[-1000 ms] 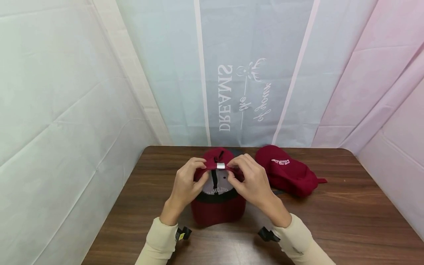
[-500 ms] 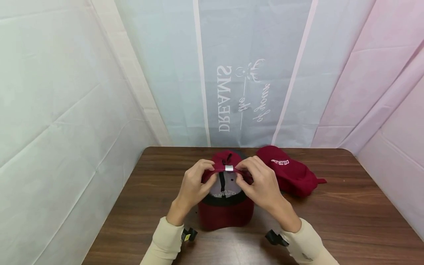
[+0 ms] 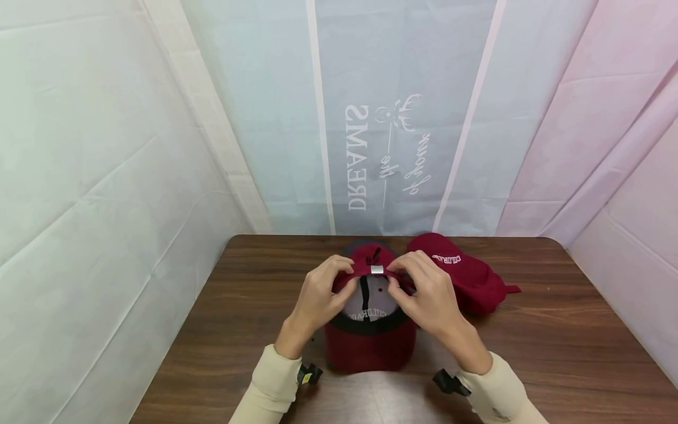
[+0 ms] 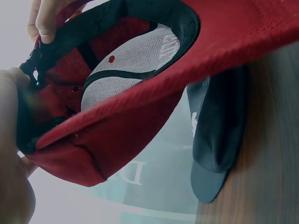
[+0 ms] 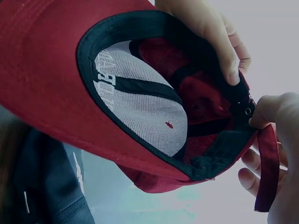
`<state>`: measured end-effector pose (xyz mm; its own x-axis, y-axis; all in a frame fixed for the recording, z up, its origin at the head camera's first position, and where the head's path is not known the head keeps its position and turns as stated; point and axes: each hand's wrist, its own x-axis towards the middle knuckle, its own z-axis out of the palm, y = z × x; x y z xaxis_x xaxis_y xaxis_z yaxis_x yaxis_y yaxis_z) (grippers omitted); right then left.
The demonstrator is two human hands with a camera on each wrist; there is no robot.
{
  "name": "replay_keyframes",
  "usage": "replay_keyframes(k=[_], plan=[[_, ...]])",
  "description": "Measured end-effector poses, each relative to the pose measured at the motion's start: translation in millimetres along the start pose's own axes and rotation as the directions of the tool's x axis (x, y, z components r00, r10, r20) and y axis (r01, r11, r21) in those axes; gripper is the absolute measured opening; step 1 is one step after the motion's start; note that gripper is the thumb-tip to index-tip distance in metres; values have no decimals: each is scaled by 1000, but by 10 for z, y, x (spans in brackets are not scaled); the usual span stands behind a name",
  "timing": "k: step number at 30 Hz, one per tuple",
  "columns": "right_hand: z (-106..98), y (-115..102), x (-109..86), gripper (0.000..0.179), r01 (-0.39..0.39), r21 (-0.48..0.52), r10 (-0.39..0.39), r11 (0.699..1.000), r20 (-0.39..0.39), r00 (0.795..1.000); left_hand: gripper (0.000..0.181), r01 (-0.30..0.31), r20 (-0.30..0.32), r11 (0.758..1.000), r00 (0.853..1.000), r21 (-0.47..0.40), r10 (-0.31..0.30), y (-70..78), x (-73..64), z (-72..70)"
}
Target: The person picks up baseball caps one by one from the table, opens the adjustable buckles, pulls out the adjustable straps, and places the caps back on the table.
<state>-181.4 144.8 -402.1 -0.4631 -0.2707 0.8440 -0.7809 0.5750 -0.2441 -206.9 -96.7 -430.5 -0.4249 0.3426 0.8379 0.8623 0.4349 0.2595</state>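
A dark red baseball cap (image 3: 371,352) hangs between both hands in the head view, its brim toward me and its inside showing. White mesh lining (image 5: 145,112) and a black sweatband (image 4: 180,14) line it. Pinched at the left part of its back strap are the thumb and fingers of my left hand (image 3: 320,294). Across from it, my right hand (image 3: 429,294) pinches the strap's other part. A bright metal buckle (image 3: 376,270) lies between the fingertips. The strap's loose tail (image 5: 267,172) hangs by my right fingers in the right wrist view.
Another red cap (image 3: 466,277) with white lettering lies at the back right of the wooden table (image 3: 561,341). A dark cap (image 4: 217,126) lies behind the held one, mostly hidden in the head view. A printed curtain (image 3: 402,59) hangs behind the table.
Both hands and the cap between them have shifted to the right and slightly toward me in the head view. The pinch on the strap looks the same. The other red cap stays put.
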Motion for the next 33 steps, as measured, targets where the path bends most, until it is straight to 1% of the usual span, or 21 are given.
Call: replay_keyframes(k=[5,9,16,20,23,27,30,33], plan=[[-10,63,-17,14,3,-18,-3,1000,-18,1000,22,16,23,1000,1000,-5,-16,21,32,49],[-8,112,-44,12,-21,-39,21,999,-3,1000,21,25,36,1000,999,-5,-24,30,63,92],[19,154,-79,12,-30,-60,30,998,-2,1000,18,-33,11,999,999,43,33,71,138,185],[44,177,-97,11,-32,-57,32,998,2,999,16,-41,28,998,999,37,40,121,184,239],[59,184,-104,12,-37,-50,38,998,12,999,16,-23,67,999,998,31,21,154,202,279],[71,177,-111,15,-43,-31,44,999,35,998,19,21,120,999,992,25,-24,177,199,322],[69,179,-122,18,-38,-14,39,999,47,998,20,43,141,999,989,18,-45,190,193,347],[66,183,-124,22,-24,-1,24,1000,50,998,18,51,141,999,989,7,-51,198,189,359]])
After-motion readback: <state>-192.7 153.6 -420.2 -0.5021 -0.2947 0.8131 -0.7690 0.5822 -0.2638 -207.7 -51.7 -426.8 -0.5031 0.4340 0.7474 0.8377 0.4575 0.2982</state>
